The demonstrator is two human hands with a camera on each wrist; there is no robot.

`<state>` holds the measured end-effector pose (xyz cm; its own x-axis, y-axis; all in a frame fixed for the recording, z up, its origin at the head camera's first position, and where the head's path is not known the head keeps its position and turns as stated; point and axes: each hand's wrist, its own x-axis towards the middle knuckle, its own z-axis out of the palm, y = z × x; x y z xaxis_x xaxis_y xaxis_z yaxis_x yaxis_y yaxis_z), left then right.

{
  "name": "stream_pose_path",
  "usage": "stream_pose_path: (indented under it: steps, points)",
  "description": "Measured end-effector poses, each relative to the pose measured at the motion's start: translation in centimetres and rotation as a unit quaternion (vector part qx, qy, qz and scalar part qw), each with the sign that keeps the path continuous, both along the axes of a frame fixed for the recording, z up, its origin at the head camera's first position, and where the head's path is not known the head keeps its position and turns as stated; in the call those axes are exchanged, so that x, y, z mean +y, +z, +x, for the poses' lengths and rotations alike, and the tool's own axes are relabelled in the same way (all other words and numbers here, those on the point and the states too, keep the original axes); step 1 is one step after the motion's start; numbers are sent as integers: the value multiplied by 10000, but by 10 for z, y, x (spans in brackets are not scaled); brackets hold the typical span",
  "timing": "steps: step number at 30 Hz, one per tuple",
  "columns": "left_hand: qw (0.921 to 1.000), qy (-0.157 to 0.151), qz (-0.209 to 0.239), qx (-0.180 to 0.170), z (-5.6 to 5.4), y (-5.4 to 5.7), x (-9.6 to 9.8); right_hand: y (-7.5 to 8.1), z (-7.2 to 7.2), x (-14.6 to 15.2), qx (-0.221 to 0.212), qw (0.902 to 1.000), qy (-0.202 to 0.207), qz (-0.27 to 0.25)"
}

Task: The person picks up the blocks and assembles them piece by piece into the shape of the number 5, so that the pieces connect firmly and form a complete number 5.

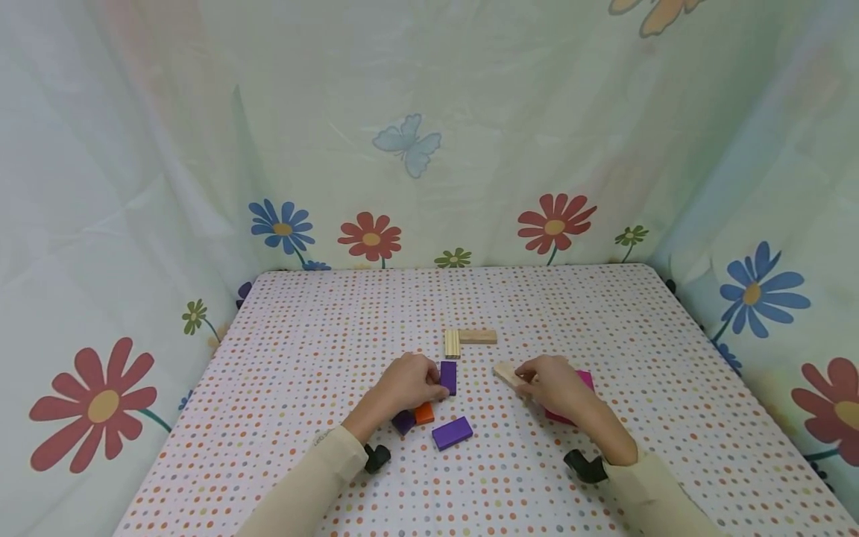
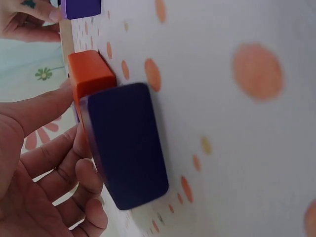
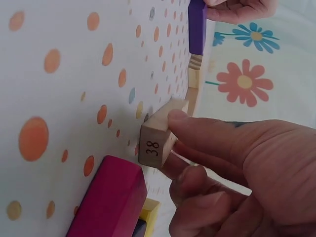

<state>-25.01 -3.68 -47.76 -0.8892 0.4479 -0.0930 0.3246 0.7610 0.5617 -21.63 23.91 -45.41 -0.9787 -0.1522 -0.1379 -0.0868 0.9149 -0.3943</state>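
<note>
Your dotted surface [image 1: 302, 328] carries two wooden blocks [image 1: 478, 337], three purple blocks [image 1: 452, 433], an orange block [image 1: 424, 413] and a magenta block [image 1: 587, 379].

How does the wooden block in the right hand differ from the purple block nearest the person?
The wooden block is pale, the purple block vivid. The wooden block shows "38" on one end; the purple block shows no number. The right hand pinches the wooden block; the purple block lies untouched on the table. Both are oblong.
</note>
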Motion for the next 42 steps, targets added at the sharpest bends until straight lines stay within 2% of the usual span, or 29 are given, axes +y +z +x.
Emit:
stream_pose_path:
  steps: [7,16,26,32,42]
  points:
    - [9997,-165,-23,193,-2,-1,3,-2,-3,-4,39,9992,236,-325]
    - [9996,-126,-32,239,-3,-2,7,-6,-6,-14,279,9977,519,-348]
    - [9989,-115,-103,449,-3,-2,11,-7,-16,-27,288,9977,544,-284]
    - [9986,-162,-163,467,-4,-5,10,-12,-21,-31,425,9967,685,-121]
    - [9984,-240,-122,503,-4,-5,10,-15,-26,-33,643,9934,918,-221]
